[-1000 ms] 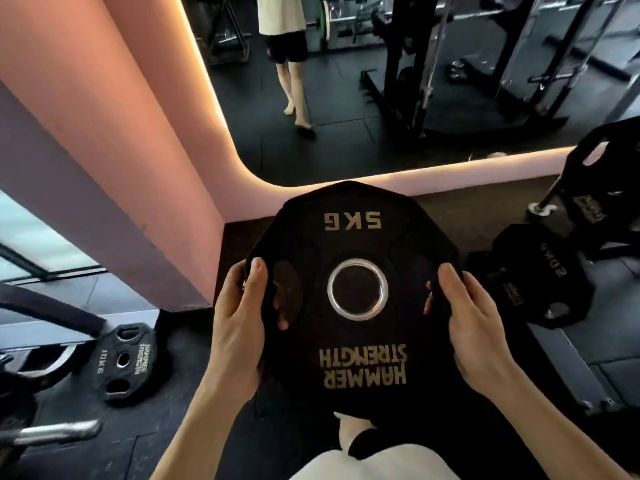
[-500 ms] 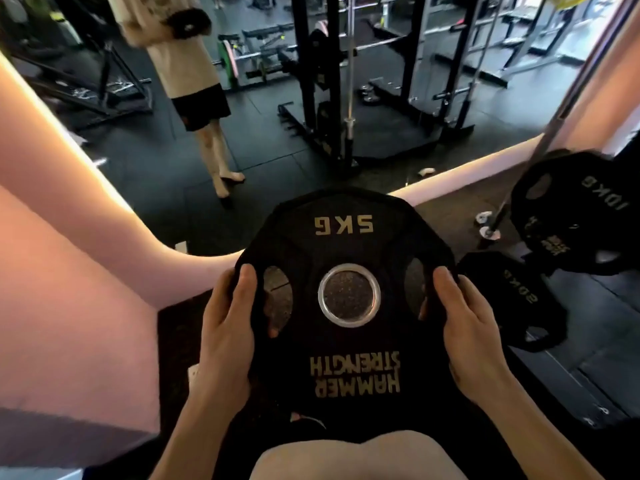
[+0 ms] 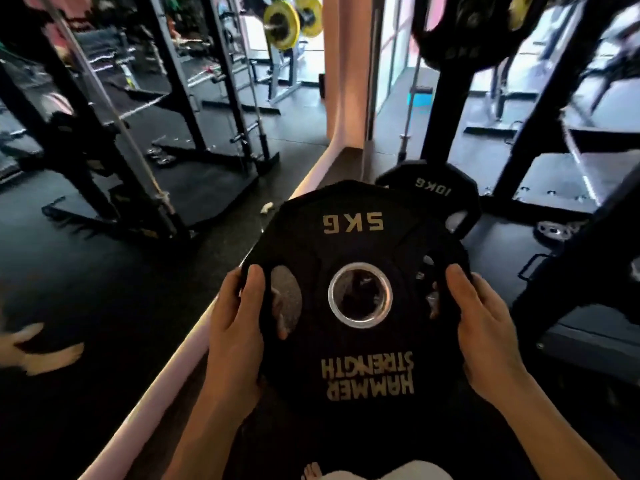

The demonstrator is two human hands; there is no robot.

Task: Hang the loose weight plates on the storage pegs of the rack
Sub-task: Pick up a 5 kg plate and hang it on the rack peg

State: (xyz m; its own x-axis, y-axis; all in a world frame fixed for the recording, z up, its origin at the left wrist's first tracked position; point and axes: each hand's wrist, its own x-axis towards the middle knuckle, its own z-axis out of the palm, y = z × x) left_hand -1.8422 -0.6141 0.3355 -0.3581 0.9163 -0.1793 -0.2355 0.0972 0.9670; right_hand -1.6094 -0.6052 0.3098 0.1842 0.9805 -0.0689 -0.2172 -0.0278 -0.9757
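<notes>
Head view: we grip a 5 kg plate (image 3: 356, 299) with our left hand (image 3: 239, 336) and right hand (image 3: 485, 327). Black rubber floor (image 3: 104, 289) lies below; a dark rack (image 3: 450, 109) stands ahead.

A black 5 kg plate (image 3: 356, 292), lettered "HAMMER STRENGTH", is held face-up in front of the body. The left hand (image 3: 239, 327) grips its left edge, fingers curled through a grip slot; the right hand (image 3: 485, 327) grips the right edge. Just beyond it a 10 kg plate (image 3: 436, 192) stands by a black rack upright (image 3: 446, 109). Yellow plates (image 3: 282, 20) hang far back.
</notes>
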